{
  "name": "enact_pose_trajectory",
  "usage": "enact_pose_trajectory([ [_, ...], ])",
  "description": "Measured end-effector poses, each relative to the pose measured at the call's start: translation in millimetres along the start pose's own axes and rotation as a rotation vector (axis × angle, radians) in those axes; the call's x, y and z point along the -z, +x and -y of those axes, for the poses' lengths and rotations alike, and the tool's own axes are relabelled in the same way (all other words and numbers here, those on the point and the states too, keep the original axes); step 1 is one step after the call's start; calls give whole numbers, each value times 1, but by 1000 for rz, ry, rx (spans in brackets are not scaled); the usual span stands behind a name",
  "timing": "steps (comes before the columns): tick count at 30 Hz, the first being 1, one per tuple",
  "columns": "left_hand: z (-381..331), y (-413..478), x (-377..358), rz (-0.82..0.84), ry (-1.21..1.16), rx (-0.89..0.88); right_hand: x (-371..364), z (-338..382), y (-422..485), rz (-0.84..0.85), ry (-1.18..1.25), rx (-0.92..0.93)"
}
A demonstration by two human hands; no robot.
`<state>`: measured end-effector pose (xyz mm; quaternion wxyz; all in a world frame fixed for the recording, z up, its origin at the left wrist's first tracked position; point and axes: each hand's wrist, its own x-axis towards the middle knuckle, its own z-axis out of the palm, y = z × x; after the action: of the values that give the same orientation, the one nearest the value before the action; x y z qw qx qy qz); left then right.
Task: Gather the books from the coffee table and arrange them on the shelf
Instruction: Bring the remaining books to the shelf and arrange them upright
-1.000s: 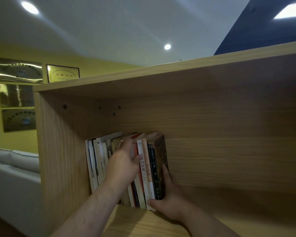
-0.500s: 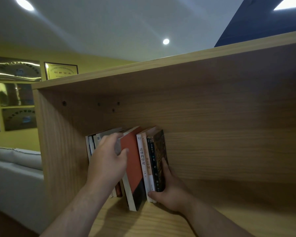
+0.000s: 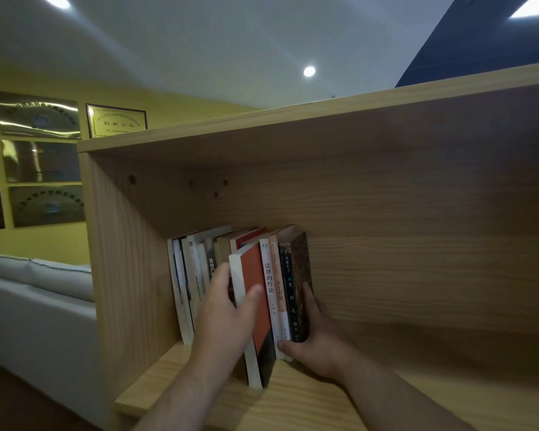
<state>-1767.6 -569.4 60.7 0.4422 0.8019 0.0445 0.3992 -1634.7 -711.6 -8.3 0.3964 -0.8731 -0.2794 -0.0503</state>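
Red book (image 3: 255, 269): jutted from the row on the shelf (image 3: 308, 405).
Left hand (image 3: 221, 321): my fingers (image 3: 221, 276) pinched it.
Right hand (image 3: 319, 346): I clasped the dark end book (image 3: 300, 269).

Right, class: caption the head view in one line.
Left hand grips a red book protruding from the row on the shelf while the right hand holds its end.

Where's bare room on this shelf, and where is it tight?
Bare: the shelf board right of the right hand. Crowded: the left corner, where books run from the side panel to the right hand, the left hand gripping the red book.
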Motion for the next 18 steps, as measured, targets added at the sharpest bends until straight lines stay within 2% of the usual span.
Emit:
enact_pose_trajectory([
  [4,12,-13,-11,93,46,179,0,0,-1,-17,21,16],
  [10,15,-27,19,29,-11,225,0,0,1,-9,34,11],
  [15,28,-45,70,-32,-257,197,-1,5,-1,43,-17,-40],
  [18,25,-48,73,-23,-470,265,4,12,-13,69,-5,-59],
])
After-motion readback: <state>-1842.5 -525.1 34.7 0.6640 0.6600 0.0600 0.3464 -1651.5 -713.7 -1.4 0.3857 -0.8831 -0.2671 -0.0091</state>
